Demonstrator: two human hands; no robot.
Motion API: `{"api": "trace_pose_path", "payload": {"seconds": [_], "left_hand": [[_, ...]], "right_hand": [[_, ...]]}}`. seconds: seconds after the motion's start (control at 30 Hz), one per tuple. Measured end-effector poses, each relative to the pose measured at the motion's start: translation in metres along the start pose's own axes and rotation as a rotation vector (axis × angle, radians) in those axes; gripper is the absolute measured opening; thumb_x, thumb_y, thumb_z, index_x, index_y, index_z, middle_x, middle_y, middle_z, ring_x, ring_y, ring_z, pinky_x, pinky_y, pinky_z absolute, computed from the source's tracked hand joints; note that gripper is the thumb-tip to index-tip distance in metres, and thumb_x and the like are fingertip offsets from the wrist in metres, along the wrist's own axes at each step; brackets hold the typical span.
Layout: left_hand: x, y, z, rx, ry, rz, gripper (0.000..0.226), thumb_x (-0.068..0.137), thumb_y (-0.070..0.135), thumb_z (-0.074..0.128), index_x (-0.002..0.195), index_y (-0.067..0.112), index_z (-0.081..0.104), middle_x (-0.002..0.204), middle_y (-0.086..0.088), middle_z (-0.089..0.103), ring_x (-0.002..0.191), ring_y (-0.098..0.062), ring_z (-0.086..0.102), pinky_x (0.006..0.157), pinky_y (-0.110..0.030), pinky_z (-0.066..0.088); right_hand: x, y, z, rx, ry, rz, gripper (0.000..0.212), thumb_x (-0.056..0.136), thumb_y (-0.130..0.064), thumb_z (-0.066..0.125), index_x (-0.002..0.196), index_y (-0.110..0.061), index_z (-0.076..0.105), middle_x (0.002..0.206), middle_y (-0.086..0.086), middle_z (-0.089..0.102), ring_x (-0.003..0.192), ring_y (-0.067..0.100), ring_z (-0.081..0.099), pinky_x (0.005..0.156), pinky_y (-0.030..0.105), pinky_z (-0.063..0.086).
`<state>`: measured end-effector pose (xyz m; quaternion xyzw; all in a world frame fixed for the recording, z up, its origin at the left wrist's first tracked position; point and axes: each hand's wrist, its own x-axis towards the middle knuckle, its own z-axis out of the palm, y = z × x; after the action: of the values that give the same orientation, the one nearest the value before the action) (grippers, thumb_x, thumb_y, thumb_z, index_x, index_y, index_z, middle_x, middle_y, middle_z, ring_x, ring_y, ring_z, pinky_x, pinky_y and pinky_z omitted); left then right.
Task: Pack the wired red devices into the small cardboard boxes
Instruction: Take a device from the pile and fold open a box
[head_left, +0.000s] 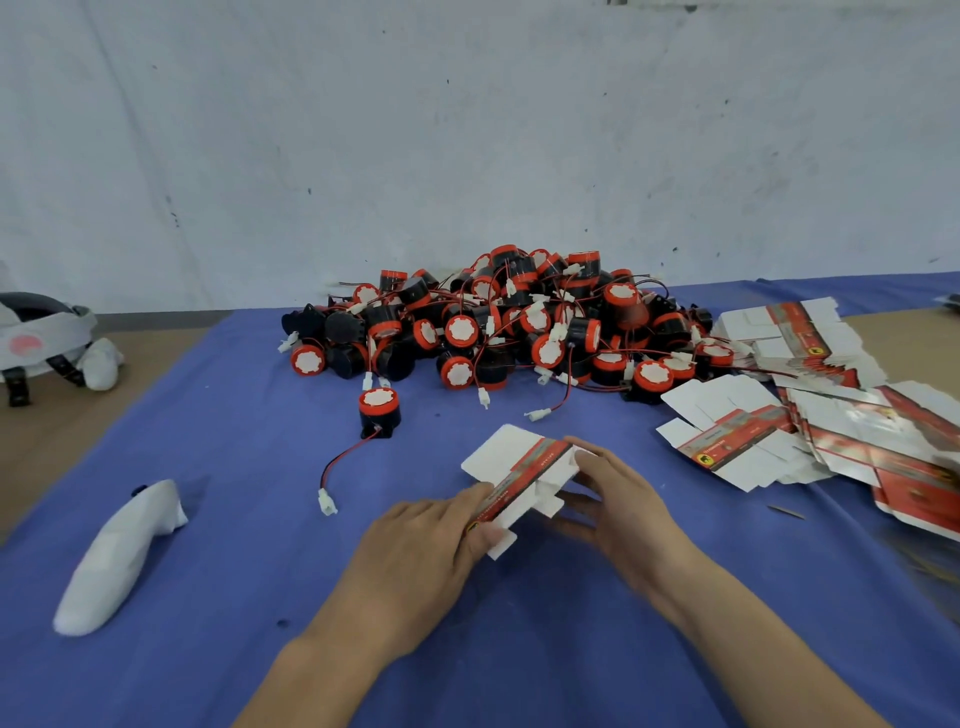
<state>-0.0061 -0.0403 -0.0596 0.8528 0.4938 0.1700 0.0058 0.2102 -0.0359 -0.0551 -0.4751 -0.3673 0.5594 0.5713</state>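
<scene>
A flat, unfolded small cardboard box (511, 470), white with a red printed band, lies tilted between my hands above the blue cloth. My left hand (431, 540) pinches its near end and my right hand (618, 493) grips its right flaps. One red-and-black wired device (378, 413) stands alone just beyond the box, its red-black wire and white plug (327, 501) trailing toward me. A big pile of the same devices (519, 322) sits at the back of the cloth.
Several flat box blanks (810, 415) are spread at the right. A white wrapped object (117, 556) lies at the left on the blue cloth (234, 597). A headset-like object (41, 332) rests at the far left on the brown table. A white wall stands behind.
</scene>
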Motion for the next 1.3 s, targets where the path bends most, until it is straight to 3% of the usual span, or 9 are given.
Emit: {"api": "trace_pose_path", "payload": {"seconds": [0.1, 0.53, 0.67, 0.83, 0.93, 1.07, 1.13, 1.23, 1.3], "left_hand": [[-0.001, 0.001, -0.004, -0.011, 0.065, -0.037, 0.082, 0.083, 0.065, -0.012, 0.144, 0.043, 0.037, 0.110, 0.016, 0.064, 0.097, -0.010, 0.056, 0.073, -0.023, 0.039], [-0.005, 0.005, -0.011, -0.169, 0.023, -0.017, 0.062, 0.091, 0.060, 0.003, 0.135, 0.048, 0.045, 0.108, 0.021, 0.063, 0.102, -0.003, 0.048, 0.069, -0.018, 0.044], [-0.006, 0.007, -0.014, -0.266, 0.014, -0.018, 0.068, 0.087, 0.066, 0.005, 0.137, 0.046, 0.048, 0.129, 0.028, 0.054, 0.115, 0.004, 0.045, 0.081, -0.010, 0.043], [-0.008, 0.013, -0.012, -0.266, 0.089, 0.069, 0.065, 0.093, 0.061, 0.014, 0.138, 0.035, 0.053, 0.139, 0.026, 0.048, 0.126, 0.003, 0.046, 0.095, -0.022, 0.048], [-0.009, 0.014, -0.009, -0.306, 0.105, 0.130, 0.058, 0.098, 0.062, 0.015, 0.144, 0.040, 0.043, 0.137, 0.043, 0.028, 0.132, 0.016, 0.028, 0.102, -0.004, 0.033], [-0.010, 0.019, -0.007, -0.330, 0.070, 0.213, 0.057, 0.098, 0.055, 0.030, 0.150, 0.053, 0.007, 0.146, 0.049, 0.000, 0.138, 0.021, 0.005, 0.099, 0.008, 0.009], [-0.010, 0.023, -0.008, -0.287, 0.163, 0.236, 0.063, 0.098, 0.044, 0.040, 0.151, 0.049, 0.008, 0.150, 0.040, 0.010, 0.141, 0.014, 0.012, 0.105, 0.003, 0.012], [-0.004, 0.029, -0.008, -0.114, 0.418, 0.218, 0.062, 0.092, 0.032, 0.049, 0.149, 0.022, 0.027, 0.144, 0.011, 0.036, 0.134, -0.011, 0.037, 0.114, -0.023, 0.023], [-0.001, 0.031, -0.009, -0.079, 0.509, 0.167, 0.065, 0.087, 0.033, 0.053, 0.146, 0.020, 0.030, 0.142, 0.006, 0.042, 0.132, -0.016, 0.042, 0.116, -0.039, 0.024]], "right_hand": [[-0.001, 0.002, -0.005, -0.019, -0.005, 0.004, 0.021, 0.102, -0.026, 0.053, 0.115, -0.022, 0.070, 0.096, 0.002, 0.078, 0.083, 0.025, 0.076, 0.067, 0.038, 0.061], [-0.007, -0.005, -0.006, 0.165, -0.110, -0.007, 0.025, 0.095, -0.016, 0.063, 0.120, -0.019, 0.065, 0.113, 0.011, 0.075, 0.093, 0.028, 0.075, 0.072, 0.035, 0.060], [-0.009, -0.003, -0.005, 0.171, -0.155, -0.023, 0.033, 0.096, -0.006, 0.058, 0.123, -0.024, 0.064, 0.109, 0.008, 0.074, 0.089, 0.023, 0.072, 0.076, 0.038, 0.060], [-0.009, 0.005, 0.001, 0.128, -0.125, -0.042, 0.035, 0.095, 0.000, 0.057, 0.122, -0.023, 0.059, 0.111, 0.012, 0.071, 0.097, 0.023, 0.071, 0.084, 0.041, 0.059], [-0.009, 0.010, 0.003, 0.134, -0.075, -0.113, 0.036, 0.095, 0.001, 0.058, 0.116, -0.027, 0.063, 0.107, 0.008, 0.074, 0.097, 0.024, 0.072, 0.084, 0.042, 0.061], [-0.009, 0.011, 0.003, 0.154, -0.016, -0.161, 0.033, 0.098, -0.011, 0.060, 0.129, -0.022, 0.056, 0.124, 0.013, 0.068, 0.117, 0.031, 0.065, 0.094, 0.050, 0.058], [-0.010, 0.011, 0.005, 0.153, -0.025, -0.163, 0.027, 0.099, -0.011, 0.058, 0.120, -0.027, 0.063, 0.122, 0.011, 0.070, 0.116, 0.030, 0.066, 0.090, 0.047, 0.059], [-0.014, 0.014, 0.011, 0.125, -0.043, -0.152, 0.025, 0.096, -0.013, 0.064, 0.110, -0.034, 0.069, 0.120, 0.004, 0.072, 0.112, 0.027, 0.069, 0.082, 0.039, 0.061], [-0.019, 0.018, 0.018, 0.071, -0.078, -0.157, 0.031, 0.090, -0.015, 0.067, 0.115, -0.032, 0.067, 0.121, 0.002, 0.072, 0.113, 0.026, 0.068, 0.080, 0.035, 0.060]]}}
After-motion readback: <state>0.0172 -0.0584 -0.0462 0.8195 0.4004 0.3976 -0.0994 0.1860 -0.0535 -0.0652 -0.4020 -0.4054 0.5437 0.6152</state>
